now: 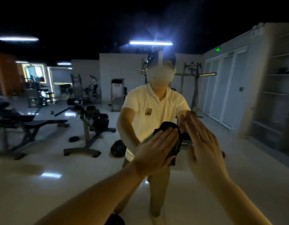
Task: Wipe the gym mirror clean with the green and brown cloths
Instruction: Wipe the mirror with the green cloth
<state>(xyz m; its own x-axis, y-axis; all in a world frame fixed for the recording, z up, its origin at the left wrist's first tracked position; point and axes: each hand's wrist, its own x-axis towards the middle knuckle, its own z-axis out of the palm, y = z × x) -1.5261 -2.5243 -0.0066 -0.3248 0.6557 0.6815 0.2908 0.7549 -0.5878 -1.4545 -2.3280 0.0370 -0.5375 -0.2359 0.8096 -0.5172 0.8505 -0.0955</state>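
The gym mirror [62, 172] fills the view and reflects me and the room behind. My left hand [156, 153] lies flat with straight fingers on a dark cloth with a green edge [176, 144], pressing it against the glass at centre. My right hand [205, 151] is flat against the mirror just to the right, fingers straight and pointing up. A small dark scrap [223, 154] shows at its right edge; whether that is the brown cloth I cannot tell. The rest of anything under that palm is hidden.
The reflection shows weight benches [35, 125] and a dumbbell rack [93, 117] at left, a squat rack [195, 88] behind me, and pale cabinet doors [228, 88] at right. Open shelving [280, 95] stands beside the mirror's right edge.
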